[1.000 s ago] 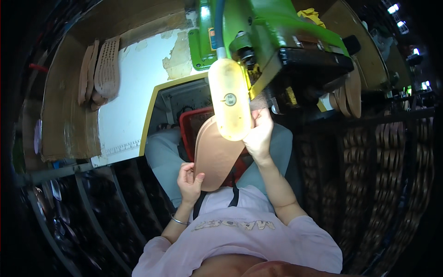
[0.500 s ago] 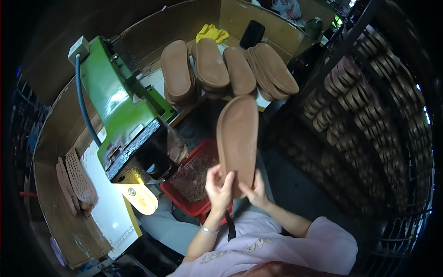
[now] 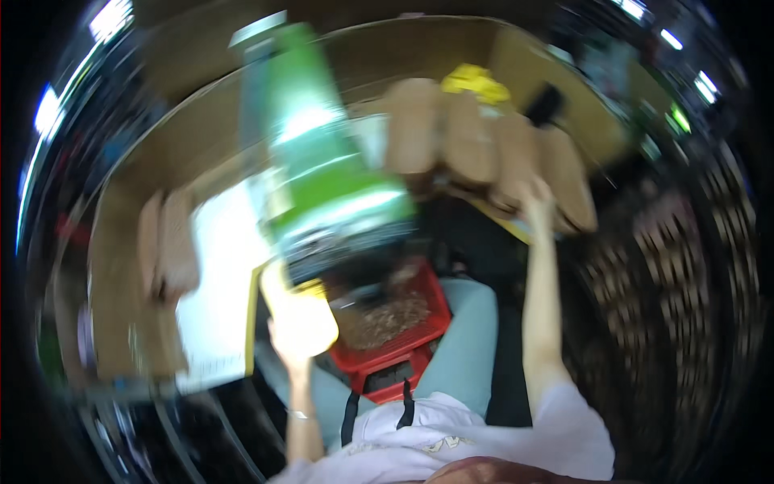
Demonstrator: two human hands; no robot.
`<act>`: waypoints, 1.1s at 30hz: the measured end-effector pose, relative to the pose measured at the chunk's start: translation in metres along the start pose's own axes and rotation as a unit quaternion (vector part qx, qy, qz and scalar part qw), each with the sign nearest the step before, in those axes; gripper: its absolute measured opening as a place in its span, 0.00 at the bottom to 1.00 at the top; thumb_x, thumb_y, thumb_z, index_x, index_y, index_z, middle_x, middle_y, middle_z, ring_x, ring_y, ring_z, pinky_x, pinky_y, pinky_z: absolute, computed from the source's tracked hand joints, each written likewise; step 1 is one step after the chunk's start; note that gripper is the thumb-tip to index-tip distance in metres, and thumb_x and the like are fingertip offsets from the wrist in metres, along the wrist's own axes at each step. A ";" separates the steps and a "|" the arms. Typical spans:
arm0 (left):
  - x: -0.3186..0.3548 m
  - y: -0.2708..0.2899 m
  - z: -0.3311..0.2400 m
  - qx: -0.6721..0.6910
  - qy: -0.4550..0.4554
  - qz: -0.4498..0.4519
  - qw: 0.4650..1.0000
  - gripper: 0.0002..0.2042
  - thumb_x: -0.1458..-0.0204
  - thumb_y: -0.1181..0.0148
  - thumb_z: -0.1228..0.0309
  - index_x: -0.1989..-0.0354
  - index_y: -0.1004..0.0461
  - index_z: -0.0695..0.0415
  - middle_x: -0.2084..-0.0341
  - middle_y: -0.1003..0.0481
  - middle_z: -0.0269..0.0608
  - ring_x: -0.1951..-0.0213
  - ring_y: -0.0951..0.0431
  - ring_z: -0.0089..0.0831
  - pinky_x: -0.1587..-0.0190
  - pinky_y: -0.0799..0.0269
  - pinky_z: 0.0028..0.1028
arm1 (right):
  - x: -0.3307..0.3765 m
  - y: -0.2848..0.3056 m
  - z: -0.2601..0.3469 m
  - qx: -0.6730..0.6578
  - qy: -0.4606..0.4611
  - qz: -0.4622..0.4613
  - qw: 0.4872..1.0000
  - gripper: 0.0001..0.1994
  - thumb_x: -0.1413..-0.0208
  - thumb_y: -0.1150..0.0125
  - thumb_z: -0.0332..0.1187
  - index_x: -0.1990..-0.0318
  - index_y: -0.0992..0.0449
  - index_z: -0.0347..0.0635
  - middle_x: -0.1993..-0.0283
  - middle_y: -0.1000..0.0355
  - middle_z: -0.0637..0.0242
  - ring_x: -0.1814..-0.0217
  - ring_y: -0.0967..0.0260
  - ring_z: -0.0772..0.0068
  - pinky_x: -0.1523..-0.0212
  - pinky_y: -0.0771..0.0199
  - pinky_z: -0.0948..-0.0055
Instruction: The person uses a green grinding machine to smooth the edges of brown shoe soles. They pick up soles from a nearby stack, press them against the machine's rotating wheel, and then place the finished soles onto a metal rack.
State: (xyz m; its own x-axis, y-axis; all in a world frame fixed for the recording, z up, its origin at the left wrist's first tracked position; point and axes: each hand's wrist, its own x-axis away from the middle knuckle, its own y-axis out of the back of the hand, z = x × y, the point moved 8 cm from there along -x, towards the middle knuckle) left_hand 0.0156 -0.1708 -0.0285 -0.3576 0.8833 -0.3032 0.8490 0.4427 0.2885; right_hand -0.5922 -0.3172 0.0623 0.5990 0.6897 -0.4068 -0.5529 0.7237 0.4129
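Both hands parted, right hand (image 3: 538, 198) now at soles (image 3: 484, 145)

Green machine (image 3: 322, 161) crowding red crate (image 3: 395, 323)

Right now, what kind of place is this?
Probably a shoe workshop: tan shoe soles lie in a row on the bench, beside a big green machine, above a red crate of scraps.

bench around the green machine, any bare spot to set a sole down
The white sheet, between the green machine and the stacked soles at left, looks bare. Crowded: the row of soles by the right hand; the red tray holds scraps.
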 end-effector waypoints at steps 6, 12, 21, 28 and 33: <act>-0.167 0.166 -0.053 -0.284 -0.160 -0.243 0.914 0.20 0.56 0.37 0.71 0.52 0.31 0.59 0.55 0.34 0.45 0.51 0.35 0.42 0.46 0.39 0.42 | 0.018 0.041 -0.087 -0.107 -0.101 -0.030 0.989 0.21 0.39 0.46 0.39 0.41 0.37 0.44 0.56 0.31 0.68 0.65 0.32 0.78 0.78 0.33 0.80; -0.228 0.267 0.039 -0.357 0.231 -0.373 0.824 0.30 0.59 0.32 0.54 0.45 0.29 0.51 0.45 0.33 0.48 0.39 0.40 0.43 0.37 0.49 0.48 | 0.130 0.002 -0.025 -0.148 -0.169 0.073 0.972 0.16 0.41 0.42 0.37 0.49 0.33 0.40 0.56 0.33 0.67 0.71 0.37 0.83 0.84 0.37 0.85; -0.108 0.219 -0.043 -0.369 -0.097 -0.279 0.881 0.22 0.54 0.47 0.82 0.49 0.25 0.55 0.50 0.27 0.49 0.55 0.27 0.46 0.50 0.35 0.37 | 0.315 -0.094 0.073 -0.182 -0.238 0.385 0.873 0.12 0.42 0.42 0.32 0.52 0.28 0.39 0.63 0.26 0.64 0.70 0.28 0.78 0.78 0.27 0.83; 0.108 0.060 -0.127 -0.293 -0.130 -0.062 0.945 0.25 0.64 0.45 0.84 0.52 0.23 0.56 0.48 0.30 0.50 0.54 0.35 0.45 0.51 0.41 0.38 | 0.420 -0.164 0.242 -0.467 -0.308 0.583 0.589 0.28 0.50 0.36 0.24 0.42 0.40 0.34 0.47 0.31 0.56 0.47 0.31 0.68 0.46 0.31 0.68; 0.133 0.029 -0.129 -0.125 -0.043 0.133 0.982 0.24 0.62 0.39 0.77 0.50 0.25 0.56 0.39 0.42 0.57 0.42 0.41 0.49 0.42 0.44 0.40 | 0.392 -0.122 0.186 -0.409 -0.262 0.591 0.644 0.30 0.55 0.34 0.20 0.43 0.38 0.34 0.47 0.31 0.62 0.45 0.34 0.73 0.42 0.36 0.71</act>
State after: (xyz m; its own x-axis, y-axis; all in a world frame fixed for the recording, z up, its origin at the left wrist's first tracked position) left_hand -0.0575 -0.0206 0.0569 -0.0934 0.9612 -0.2596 0.7817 0.2323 0.5788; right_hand -0.1822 -0.1397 0.0044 -0.5256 0.8225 0.2174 -0.7937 -0.3821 -0.4734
